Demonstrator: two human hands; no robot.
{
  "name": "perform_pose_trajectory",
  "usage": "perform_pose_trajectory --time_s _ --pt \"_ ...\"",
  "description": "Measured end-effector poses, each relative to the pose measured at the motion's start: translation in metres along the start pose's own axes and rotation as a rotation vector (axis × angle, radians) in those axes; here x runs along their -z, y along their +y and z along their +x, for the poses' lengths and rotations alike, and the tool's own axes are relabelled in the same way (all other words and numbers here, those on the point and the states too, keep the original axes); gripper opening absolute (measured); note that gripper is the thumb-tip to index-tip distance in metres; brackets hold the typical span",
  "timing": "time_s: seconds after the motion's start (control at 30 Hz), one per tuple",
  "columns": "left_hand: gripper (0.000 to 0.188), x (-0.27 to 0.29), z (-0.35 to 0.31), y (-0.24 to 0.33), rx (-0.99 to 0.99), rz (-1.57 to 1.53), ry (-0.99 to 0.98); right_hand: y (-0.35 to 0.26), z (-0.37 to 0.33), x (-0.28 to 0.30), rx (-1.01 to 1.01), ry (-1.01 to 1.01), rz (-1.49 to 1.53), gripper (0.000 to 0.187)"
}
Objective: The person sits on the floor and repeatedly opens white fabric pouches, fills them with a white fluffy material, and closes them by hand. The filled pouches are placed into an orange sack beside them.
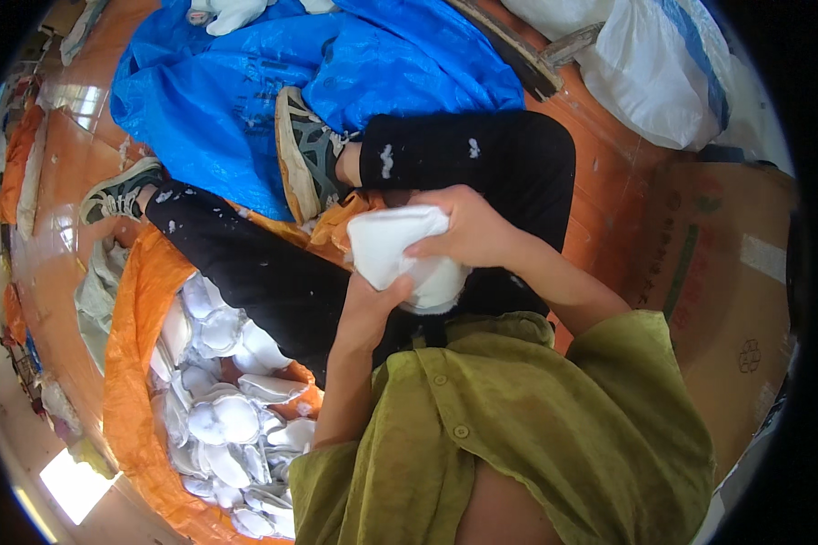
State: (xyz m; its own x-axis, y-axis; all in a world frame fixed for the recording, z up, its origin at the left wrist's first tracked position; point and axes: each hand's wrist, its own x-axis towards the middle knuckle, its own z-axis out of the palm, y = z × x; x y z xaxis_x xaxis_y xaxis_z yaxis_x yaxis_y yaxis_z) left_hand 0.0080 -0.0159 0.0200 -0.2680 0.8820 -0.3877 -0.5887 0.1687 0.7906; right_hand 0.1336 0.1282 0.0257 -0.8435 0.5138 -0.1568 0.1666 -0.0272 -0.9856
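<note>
Across the upper left and top, a blue sack [200, 109] is seen spread out; at lower left, an orange sack [132, 363] is seen open, white padded pieces [227, 418] heaped inside. And at the centre, a white cup-shaped pad [382, 241] is clasped between left hand [365, 304] and right hand [463, 227], thumbs laid on it! One pad in hand, plenty bagged; whether those are finished or waiting can't be told. Most fingers are hidden behind the pad, its layers can't be counted, and the orange sack is cut off below.
</note>
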Motion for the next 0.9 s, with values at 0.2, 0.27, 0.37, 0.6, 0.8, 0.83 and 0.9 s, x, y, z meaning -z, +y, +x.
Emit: perform_pose_trajectory --time_s 0.2,0.27,0.37,0.6,0.8,0.83,0.9 --pt "0.035 0.004 0.013 -0.026 -0.212 0.523 0.168 -0.008 0.003 -0.009 0.092 0.206 -0.509 0.019" --pt "0.033 -0.003 0.009 -0.019 -0.239 0.68 0.214 -0.02 0.004 -0.006 -0.117 0.212 -0.315 0.019" --pt "0.032 0.001 0.013 -0.014 -0.271 0.475 0.379 0.005 0.007 0.003 -0.199 0.106 0.239 0.041" --pt "0.039 0.016 0.018 0.014 -0.151 -0.04 0.202 0.022 0.0 -0.017 -0.144 0.018 0.095 0.03" --pt "0.023 0.014 0.021 0.006 -0.193 0.069 0.478 0.018 -0.009 -0.053 -0.007 0.037 -0.36 0.03" --pt "0.022 0.017 0.026 0.004 -0.195 0.06 0.524 0.016 -0.01 -0.055 -0.059 0.038 -0.336 0.028" --pt "0.021 0.015 0.032 0.005 -0.276 0.086 0.597 0.019 -0.011 -0.059 -0.114 0.058 -0.149 0.033"
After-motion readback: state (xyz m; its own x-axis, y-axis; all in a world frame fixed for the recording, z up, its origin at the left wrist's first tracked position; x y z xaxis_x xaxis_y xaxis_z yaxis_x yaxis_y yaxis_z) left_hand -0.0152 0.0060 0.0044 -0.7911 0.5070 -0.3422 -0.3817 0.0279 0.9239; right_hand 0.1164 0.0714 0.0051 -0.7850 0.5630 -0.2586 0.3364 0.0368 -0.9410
